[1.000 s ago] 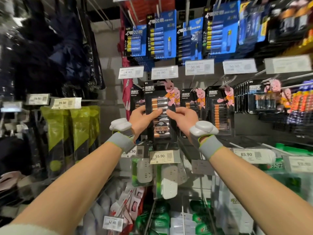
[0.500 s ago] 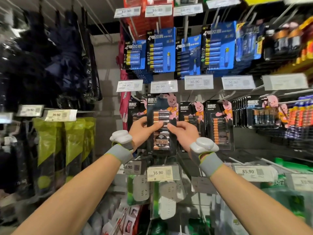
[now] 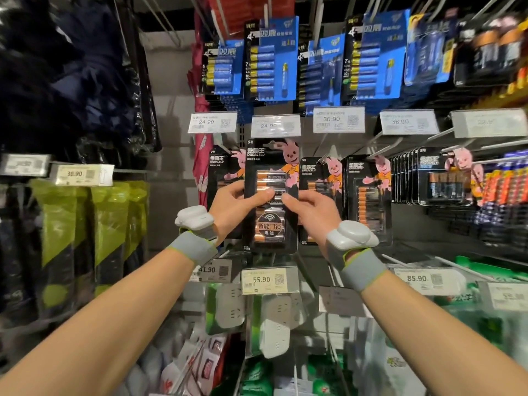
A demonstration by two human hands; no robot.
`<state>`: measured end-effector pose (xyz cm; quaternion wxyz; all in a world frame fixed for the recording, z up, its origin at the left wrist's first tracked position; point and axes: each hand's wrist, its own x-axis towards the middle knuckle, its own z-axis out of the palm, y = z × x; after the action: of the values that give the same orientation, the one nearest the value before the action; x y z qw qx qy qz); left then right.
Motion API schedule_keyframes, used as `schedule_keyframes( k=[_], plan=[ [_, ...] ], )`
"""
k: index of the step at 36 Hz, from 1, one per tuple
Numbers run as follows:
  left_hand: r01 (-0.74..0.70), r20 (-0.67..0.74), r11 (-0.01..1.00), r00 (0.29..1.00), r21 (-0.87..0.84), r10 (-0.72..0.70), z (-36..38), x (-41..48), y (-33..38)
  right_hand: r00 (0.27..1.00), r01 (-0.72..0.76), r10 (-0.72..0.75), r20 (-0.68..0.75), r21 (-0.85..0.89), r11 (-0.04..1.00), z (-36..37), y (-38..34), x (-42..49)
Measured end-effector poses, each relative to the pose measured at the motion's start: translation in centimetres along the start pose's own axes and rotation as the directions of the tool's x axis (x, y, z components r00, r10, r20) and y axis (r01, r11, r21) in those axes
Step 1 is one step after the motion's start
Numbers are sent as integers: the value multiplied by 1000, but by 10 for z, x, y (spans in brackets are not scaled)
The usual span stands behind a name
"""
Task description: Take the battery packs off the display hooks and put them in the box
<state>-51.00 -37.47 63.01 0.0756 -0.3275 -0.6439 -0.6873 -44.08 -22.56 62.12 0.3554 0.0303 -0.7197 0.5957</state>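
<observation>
A black battery pack (image 3: pixel 270 167) with copper cells and a pink rabbit picture hangs upright in the middle row of the display. My left hand (image 3: pixel 233 208) grips its left edge, thumb across the front. My right hand (image 3: pixel 311 212) grips its right edge the same way. The pack stands in front of the others on its hook, and its top hole is hard to make out. More black battery packs (image 3: pixel 368 195) hang to its right and behind it. Blue battery packs (image 3: pixel 274 58) fill the row above. No box is in view.
White price tags (image 3: pixel 270 280) stick out on hook ends below and above the pack. White power adapters (image 3: pixel 274 324) hang underneath. Green packages (image 3: pixel 65 224) and dark goods hang on the left. More battery racks (image 3: pixel 445 178) extend to the right.
The view has shifted a little, so the display and my hands sit lower in the frame. Both hands keep hold of the same battery pack, which looks slightly nearer.
</observation>
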Motion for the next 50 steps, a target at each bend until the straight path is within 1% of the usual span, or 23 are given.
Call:
schedule_keyframes(
  k=[7, 10, 13, 17, 23, 26, 32, 35, 42, 47, 50],
  plan=[
    [-9, 21, 1000, 1000, -29, 10, 2, 3, 2, 1000, -18, 18, 5, 9, 1000, -3, -6, 1],
    [-30, 17, 999, 999, 14, 30, 2, 5, 2, 1000, -17, 17, 13, 5, 1000, -6, -7, 1],
    [-27, 50, 998, 998, 48, 24, 1, 8, -1, 1000, -14, 14, 17, -39, 999, -7, -5, 2],
    [-42, 81, 992, 996, 116, 33, 2, 11, -3, 998, -55, 55, -2, -52, 997, -5, 1, 5],
    [5, 128, 983, 991, 182, -29, 0, 19, -12, 998, -61, 59, -32, -74, 995, -5, 11, 13],
    [-15, 150, 968, 988, 250, -23, -1, 22, -17, 997, -69, 65, -41, -96, 993, -4, 16, 21],
    [-20, 99, 894, 995, 448, -28, 0, 35, -21, 992, -106, 100, -76, -87, 991, 2, 21, 33],
    [-42, 40, 843, 999, 536, 24, 0, 44, -24, 988, -123, 115, -103, -77, 989, 3, 24, 37],
    [-27, -31, 814, 998, 581, 56, 1, 57, -35, 985, -141, 135, -104, -51, 989, 5, 33, 48],
    [-25, -77, 813, 993, 582, 86, 5, 61, -35, 981, -163, 160, -109, -14, 987, 9, 37, 59],
    [-30, -89, 807, 991, 590, 102, 4, 63, -36, 983, -151, 149, -107, -7, 989, 9, 38, 63]
  ],
)
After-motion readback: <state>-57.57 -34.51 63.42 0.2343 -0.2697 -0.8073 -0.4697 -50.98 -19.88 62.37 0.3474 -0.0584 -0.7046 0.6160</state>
